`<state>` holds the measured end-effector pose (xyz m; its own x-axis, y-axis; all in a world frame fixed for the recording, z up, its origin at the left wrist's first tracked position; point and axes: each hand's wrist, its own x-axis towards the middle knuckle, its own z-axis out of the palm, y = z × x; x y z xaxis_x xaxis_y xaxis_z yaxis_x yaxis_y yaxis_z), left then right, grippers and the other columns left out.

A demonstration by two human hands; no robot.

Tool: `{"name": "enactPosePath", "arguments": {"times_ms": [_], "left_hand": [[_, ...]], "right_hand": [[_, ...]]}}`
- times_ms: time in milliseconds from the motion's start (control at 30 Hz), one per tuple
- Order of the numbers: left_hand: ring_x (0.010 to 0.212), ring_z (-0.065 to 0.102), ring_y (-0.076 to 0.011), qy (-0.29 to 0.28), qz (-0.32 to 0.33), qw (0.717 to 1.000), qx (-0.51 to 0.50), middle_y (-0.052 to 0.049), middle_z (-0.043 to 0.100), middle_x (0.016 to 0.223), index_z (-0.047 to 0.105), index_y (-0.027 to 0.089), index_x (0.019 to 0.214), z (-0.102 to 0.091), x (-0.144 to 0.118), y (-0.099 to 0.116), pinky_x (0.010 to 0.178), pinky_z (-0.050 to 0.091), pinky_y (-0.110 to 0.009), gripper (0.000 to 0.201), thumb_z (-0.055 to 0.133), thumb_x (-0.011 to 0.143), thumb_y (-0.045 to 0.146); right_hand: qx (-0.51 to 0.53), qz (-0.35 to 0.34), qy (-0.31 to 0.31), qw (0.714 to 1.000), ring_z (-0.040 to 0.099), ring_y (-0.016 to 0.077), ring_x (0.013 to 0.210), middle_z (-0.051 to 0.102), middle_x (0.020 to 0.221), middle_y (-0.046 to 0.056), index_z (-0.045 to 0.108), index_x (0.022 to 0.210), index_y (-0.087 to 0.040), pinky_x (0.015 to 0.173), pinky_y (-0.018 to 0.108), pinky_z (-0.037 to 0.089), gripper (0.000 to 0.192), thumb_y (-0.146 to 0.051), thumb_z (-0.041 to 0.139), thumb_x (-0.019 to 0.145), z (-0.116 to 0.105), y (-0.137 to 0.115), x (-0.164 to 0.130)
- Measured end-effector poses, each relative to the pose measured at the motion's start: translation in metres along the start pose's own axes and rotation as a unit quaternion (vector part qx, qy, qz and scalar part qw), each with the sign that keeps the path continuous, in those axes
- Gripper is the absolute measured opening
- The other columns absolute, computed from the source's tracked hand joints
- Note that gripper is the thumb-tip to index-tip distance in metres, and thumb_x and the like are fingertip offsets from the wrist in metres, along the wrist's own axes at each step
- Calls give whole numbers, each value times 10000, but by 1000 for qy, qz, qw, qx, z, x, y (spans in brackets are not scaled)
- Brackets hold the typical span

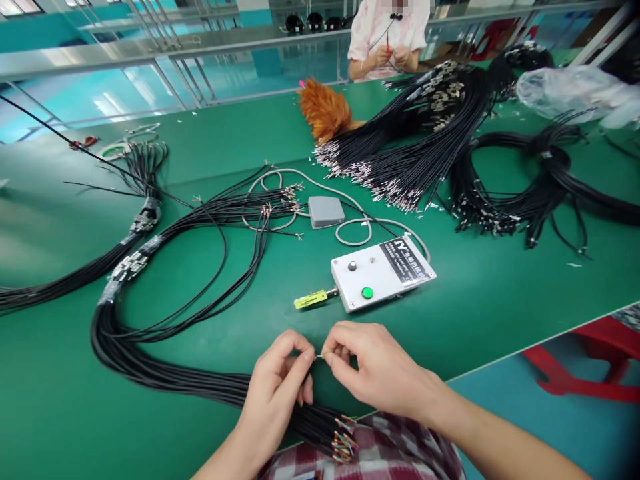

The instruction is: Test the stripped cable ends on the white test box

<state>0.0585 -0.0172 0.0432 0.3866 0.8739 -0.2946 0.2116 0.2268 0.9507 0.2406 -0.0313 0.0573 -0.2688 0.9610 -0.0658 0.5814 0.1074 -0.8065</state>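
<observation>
1. Nearest of all, the left hand (280,380) and the right hand (370,363) meet just above the near edge of the green tabletop (500,300), fingers of each pinched narrow on a thin wire end (319,357) held between the two hands.
2. Just below the hands, a black cable bundle (150,363) runs off the tabletop edge onto a plaid lap, its stripped coloured wire tips (345,443) fanned out there; which cable the pinched wire belongs to cannot be told.
3. That bundle sweeps left in a broad curve across the tabletop, past taped sections (131,265), and loops toward the middle.
4. Beyond the hands sits a white control box (383,273) with a green button (367,293) and a black knob; a yellow-tagged clip (311,300) sticks out of its left end.
5. Behind the box lies a grey pedal (326,211), joined by a grey cord (360,230) that curls around it.
6. Farther right, heaps of black cables with metal-tipped ends (425,140) spread over the tabletop, and coiled black cables (540,180) lie beside them.
7. An orange feather duster (325,110) rests near the far heap, and a clear plastic bag (575,90) lies at the far right.
8. At the far side, another person (387,40) in a pale top works with both hands raised near the chest.
</observation>
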Motion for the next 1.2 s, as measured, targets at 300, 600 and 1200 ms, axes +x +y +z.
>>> {"name": "enactPosePath", "arguments": {"times_ms": [300,600,1200], "left_hand": [[480,304,-80,11,-17,1000,-5,76,325,601,523,187,751,6,4,-15,412,248,-176,314,561,911,455],[654,518,-142,4,197,958,207,-10,541,719,577,186,761,-4,8,-5,614,440,-227,251,433,966,175],[565,458,-124,101,123,969,188,36,490,630,555,192,743,-48,41,7,514,374,-210,211,504,918,298]], "right_hand": [[-67,-31,35,997,630,139,764,704,872,-12,654,950,-222,707,277,389,123,-185,536,947,2,24,-6],[-231,-198,79,949,612,169,694,713,756,34,669,821,-165,656,328,299,287,-265,479,1011,5,8,1],[-409,-167,72,894,568,203,820,695,823,17,629,774,-184,735,355,278,118,-128,668,871,-16,9,63]]}}
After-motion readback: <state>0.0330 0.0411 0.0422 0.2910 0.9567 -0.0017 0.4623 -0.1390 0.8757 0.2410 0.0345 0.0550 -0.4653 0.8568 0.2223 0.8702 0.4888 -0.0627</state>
